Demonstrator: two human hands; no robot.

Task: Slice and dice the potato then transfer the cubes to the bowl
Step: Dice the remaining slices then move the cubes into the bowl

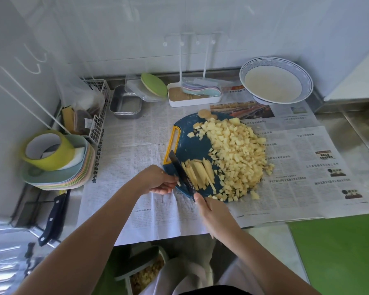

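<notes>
1. While the left hand (158, 182) reaches in from the left with its forearm angled across the newspaper (136, 145), its curled fingers pinch a small potato piece (179, 183) just beside the blade.
2. The right hand (213, 213) comes from the near side and grips the handle of the knife (182, 173), forefinger extended toward the blade.
3. The dark blade lies across the left ends of the potato strips (200, 173) on the blue cutting board (192, 145).
4. A heap of cubes (237, 154) covers the board's right half.
5. The bowl (276, 80) stands at the far right, well apart from the board.
</notes>
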